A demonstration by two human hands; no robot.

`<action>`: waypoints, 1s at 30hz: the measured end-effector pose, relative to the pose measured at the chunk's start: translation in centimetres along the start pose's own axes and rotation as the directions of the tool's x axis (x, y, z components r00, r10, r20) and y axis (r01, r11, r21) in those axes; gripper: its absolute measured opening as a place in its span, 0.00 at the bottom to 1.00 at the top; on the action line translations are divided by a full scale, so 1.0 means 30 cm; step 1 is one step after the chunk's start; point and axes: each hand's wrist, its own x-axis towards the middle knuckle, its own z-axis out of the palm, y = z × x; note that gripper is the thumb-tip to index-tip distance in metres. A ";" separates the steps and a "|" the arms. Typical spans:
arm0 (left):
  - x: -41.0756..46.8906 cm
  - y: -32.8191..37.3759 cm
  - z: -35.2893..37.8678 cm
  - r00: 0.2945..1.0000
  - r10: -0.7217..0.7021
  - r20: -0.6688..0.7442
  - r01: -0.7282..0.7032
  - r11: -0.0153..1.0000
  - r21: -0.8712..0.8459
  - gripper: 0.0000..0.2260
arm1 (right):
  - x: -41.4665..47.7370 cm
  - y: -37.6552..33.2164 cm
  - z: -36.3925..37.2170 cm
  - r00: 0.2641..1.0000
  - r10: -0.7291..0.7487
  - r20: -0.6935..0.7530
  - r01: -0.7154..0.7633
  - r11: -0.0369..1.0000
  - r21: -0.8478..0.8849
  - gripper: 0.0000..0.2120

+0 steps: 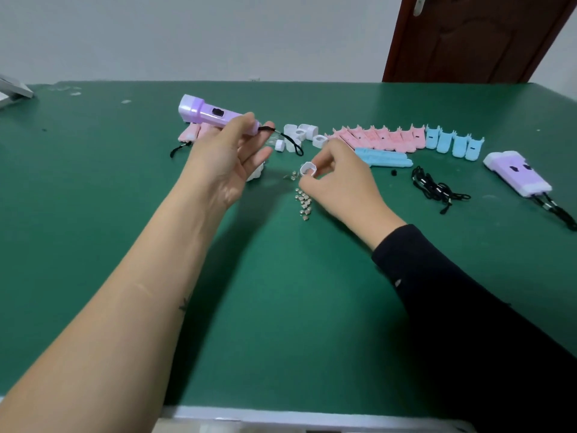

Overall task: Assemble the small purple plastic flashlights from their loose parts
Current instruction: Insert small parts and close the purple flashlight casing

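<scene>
My left hand [232, 151] pinches the tail end of an assembled purple flashlight [207, 112] and holds it above the green table [281, 292], head pointing left; its black lanyard [288, 140] hangs to the right. My right hand [337, 176] pinches a small white cap piece [308, 168] just above a cluster of small silver bulbs [303, 203]. More white caps [304, 132] lie behind the hands. Two finished purple flashlights [516, 173] lie side by side at the far right.
Rows of pink shells [379, 137] and blue shells [454, 142] line the back right, with a blue piece [385, 157] in front. Loose black lanyards [437, 189] lie right of centre. Pink flashlights [192, 134] sit behind my left hand. A brown door [468, 39] stands beyond.
</scene>
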 end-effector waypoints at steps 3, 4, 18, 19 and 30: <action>-0.013 -0.011 0.019 0.999 0.020 0.028 -0.021 0.999 0.040 0.09 | -0.009 -0.008 0.001 1.000 -0.020 -0.016 0.020 1.000 0.006 0.07; -0.016 -0.014 0.022 0.999 0.030 0.034 -0.032 0.998 0.045 0.09 | -0.009 -0.009 0.000 0.999 -0.027 -0.019 0.027 1.000 0.007 0.07; -0.015 -0.003 0.022 0.997 0.079 0.027 -0.078 0.996 -0.037 0.07 | -0.012 0.000 0.011 0.994 0.034 0.101 -0.054 0.976 0.210 0.09; -0.016 -0.001 0.022 0.996 0.079 0.031 -0.078 0.996 -0.037 0.07 | -0.015 -0.003 0.012 0.994 0.033 0.109 -0.057 0.972 0.226 0.09; -0.034 0.000 0.032 0.993 0.095 0.070 -0.096 0.995 0.014 0.06 | -0.028 -0.014 0.019 0.995 0.032 0.094 -0.055 0.966 0.254 0.09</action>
